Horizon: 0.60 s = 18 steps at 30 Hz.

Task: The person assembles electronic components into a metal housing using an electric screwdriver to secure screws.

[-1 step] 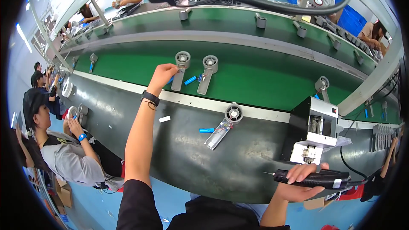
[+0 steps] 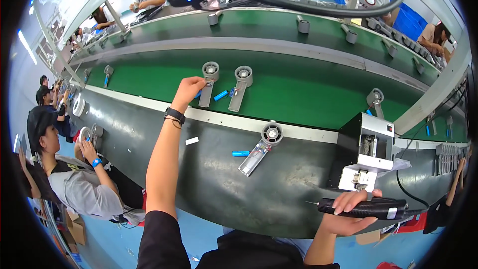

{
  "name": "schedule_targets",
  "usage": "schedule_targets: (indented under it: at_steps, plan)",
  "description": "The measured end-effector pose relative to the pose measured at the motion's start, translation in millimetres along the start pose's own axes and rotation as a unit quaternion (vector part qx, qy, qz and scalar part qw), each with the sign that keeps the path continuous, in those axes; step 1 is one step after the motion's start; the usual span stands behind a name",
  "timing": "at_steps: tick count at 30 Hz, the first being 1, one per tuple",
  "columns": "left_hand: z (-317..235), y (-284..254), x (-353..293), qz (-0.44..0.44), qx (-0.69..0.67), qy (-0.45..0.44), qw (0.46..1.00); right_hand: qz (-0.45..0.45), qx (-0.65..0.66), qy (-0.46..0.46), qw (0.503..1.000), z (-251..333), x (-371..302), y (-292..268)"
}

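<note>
My left hand (image 2: 189, 91) reaches over the green conveyor belt, its thumb and fingers closed at the neck of a grey handheld fan (image 2: 205, 97). That fan lies with its handle open and toward me, and a blue battery cell beside it is partly covered by my hand. My right hand (image 2: 347, 217) is wrapped round a black electric screwdriver (image 2: 371, 208), held level with its thin bit pointing left. On the dark worktable between my arms lies another opened fan (image 2: 255, 158), wiring showing in its neck, with a blue battery (image 2: 241, 153) to its left.
One more opened fan (image 2: 238, 97) with a blue battery (image 2: 220, 95) lies on the belt. A black-and-white screw feeder (image 2: 376, 139) stands to the right, behind the screwdriver. A small white strip (image 2: 191, 140) lies on the worktable (image 2: 219, 189). Several people work around the line.
</note>
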<state>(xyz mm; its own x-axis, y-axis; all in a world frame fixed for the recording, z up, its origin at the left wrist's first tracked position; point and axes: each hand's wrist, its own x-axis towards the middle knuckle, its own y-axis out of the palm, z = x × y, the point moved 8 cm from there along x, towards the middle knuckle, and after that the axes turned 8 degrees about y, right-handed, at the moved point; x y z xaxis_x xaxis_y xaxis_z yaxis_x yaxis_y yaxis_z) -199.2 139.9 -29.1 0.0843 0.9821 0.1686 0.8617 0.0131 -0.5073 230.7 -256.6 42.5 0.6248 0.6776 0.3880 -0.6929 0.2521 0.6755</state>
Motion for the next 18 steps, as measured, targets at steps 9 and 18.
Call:
schedule_targets:
  at_steps: [9,18]
  plan:
    - [-101,73,-48,-0.058,0.182,0.285,0.939,-0.071,-0.031,0.024,0.997,-17,-4,-18]
    - [-111,120,-67,0.019,-0.204,0.101,0.974,0.045,-0.057,0.176,0.982,-52,-8,7]
